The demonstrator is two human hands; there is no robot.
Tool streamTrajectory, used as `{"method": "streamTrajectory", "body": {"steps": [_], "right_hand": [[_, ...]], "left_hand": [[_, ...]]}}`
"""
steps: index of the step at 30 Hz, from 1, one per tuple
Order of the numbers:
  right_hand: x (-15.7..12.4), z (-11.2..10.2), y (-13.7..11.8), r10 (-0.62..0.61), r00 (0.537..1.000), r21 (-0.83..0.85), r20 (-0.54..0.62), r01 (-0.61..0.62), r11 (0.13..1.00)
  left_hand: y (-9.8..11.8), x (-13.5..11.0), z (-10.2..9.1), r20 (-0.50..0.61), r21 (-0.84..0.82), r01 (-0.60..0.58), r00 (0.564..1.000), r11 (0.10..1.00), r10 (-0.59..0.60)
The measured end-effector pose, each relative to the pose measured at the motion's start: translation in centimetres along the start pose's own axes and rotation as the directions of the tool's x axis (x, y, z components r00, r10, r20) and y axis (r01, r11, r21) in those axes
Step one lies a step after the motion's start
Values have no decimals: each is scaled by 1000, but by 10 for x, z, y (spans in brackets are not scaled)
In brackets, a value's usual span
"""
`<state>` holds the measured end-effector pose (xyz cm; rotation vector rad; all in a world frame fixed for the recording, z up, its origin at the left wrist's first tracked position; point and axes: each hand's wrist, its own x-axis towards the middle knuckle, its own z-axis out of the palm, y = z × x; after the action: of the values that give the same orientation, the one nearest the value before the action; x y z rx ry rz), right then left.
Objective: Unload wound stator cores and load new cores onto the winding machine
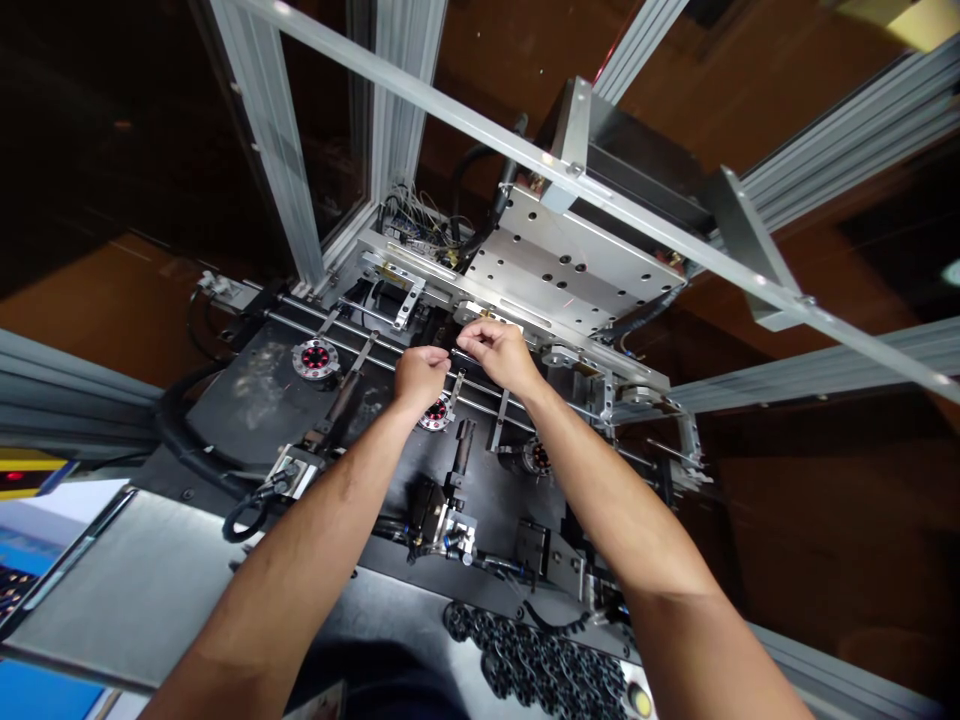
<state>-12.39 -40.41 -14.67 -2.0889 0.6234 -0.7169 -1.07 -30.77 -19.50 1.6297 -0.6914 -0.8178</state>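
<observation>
Both hands reach far into a machine, close together above its metal guide rods (386, 348). My left hand (421, 376) has its thumb and fingers pinched together at the rods; whatever lies between them is too small to make out. Just to the right, my right hand (495, 350) is curled in a pinch, its fingertips near a small metal piece that I cannot name. Below the left hand sits a round metal fixture (435, 411) with dark and red parts inside. Similar round fixtures lie to the left (315, 358) and, partly behind my right forearm, to the right (537, 457).
A drilled metal plate (577, 262) stands behind the hands. An aluminium bar (420, 95) crosses overhead. Pneumatic clamps (446, 525) and hoses are mounted in front on the black base plate (247, 415). Many black ring-shaped parts (536, 660) lie at the front edge.
</observation>
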Motion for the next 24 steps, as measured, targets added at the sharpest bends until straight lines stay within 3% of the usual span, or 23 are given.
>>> {"method": "streamTrajectory", "body": {"steps": [15, 24], "right_hand": [[-6, -7, -3, -17, 998, -28, 52, 19, 999], [-3, -6, -2, -78, 989, -221, 129, 105, 970]], "left_hand": [[1, 0, 0, 18, -19, 6, 1000, 1000, -6], [1, 2, 1, 49, 10, -26, 998, 1000, 25]]}}
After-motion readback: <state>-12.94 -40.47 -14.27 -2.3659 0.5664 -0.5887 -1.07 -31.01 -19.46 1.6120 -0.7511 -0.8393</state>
